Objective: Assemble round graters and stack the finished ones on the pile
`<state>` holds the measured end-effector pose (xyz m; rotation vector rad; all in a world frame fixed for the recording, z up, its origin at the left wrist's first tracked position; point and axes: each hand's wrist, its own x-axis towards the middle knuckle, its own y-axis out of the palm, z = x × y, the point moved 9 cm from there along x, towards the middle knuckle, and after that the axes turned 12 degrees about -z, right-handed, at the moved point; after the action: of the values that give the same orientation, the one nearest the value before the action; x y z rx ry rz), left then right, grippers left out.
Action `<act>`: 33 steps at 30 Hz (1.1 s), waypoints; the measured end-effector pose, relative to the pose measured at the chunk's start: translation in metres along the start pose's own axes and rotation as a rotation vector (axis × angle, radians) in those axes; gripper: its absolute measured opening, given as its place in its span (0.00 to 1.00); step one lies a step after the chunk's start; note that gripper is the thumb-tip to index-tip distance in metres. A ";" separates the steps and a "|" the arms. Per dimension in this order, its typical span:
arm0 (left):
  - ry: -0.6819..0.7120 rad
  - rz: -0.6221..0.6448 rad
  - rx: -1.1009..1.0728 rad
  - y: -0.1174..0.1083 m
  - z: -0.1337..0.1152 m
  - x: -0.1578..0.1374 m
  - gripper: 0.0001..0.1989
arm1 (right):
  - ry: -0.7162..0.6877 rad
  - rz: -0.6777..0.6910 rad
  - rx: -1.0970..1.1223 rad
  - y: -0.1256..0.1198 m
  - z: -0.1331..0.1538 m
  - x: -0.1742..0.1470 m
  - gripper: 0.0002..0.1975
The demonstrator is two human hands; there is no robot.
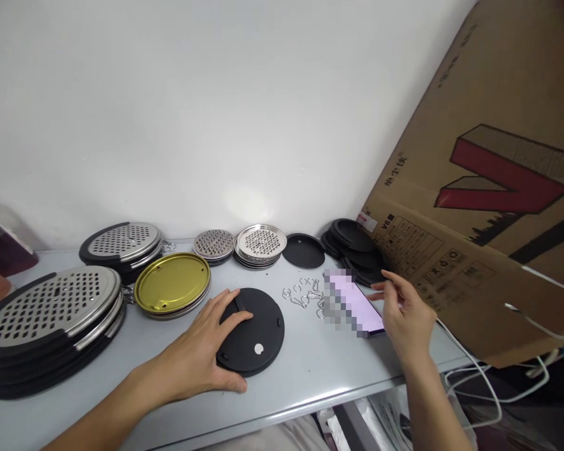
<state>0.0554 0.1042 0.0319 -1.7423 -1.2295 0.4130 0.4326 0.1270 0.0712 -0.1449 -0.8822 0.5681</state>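
My left hand (207,341) is on a black round disc (269,319) that lies flat on the table, its thumb at the near edge and its fingers over the left side and top. The disc has small raised tabs and a white round dot. My right hand (407,313) is beside the right edge of a phone (360,300) with a lit screen, partly blurred out. Its fingers are partly bent and apart, with nothing visible in them. Between the disc and the phone lie several small metal rings and hooks (305,294).
Stacked grater plates with black rims (51,310) stand at left, beside gold round plates (173,285). Smaller metal grater discs (262,243) and black discs (352,241) line the wall. A large cardboard box (489,207) leans at right, with white cables (479,369) below it.
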 end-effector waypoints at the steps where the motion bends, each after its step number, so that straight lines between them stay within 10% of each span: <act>1: -0.001 0.003 0.007 0.000 0.000 0.000 0.44 | -0.008 -0.106 -0.025 -0.012 -0.007 -0.006 0.17; 10: -0.014 0.031 0.035 -0.002 0.004 0.001 0.46 | -0.012 -0.165 -0.132 -0.029 -0.016 -0.033 0.20; 24: -0.011 0.033 0.040 0.002 0.010 -0.001 0.47 | -0.059 0.270 0.127 0.018 -0.019 -0.037 0.22; 33: -0.007 0.030 0.030 0.002 0.008 0.000 0.45 | 0.025 0.130 0.076 0.003 -0.027 -0.030 0.22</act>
<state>0.0510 0.1084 0.0263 -1.7372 -1.1972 0.4529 0.4370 0.1173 0.0326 -0.1412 -0.8301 0.7188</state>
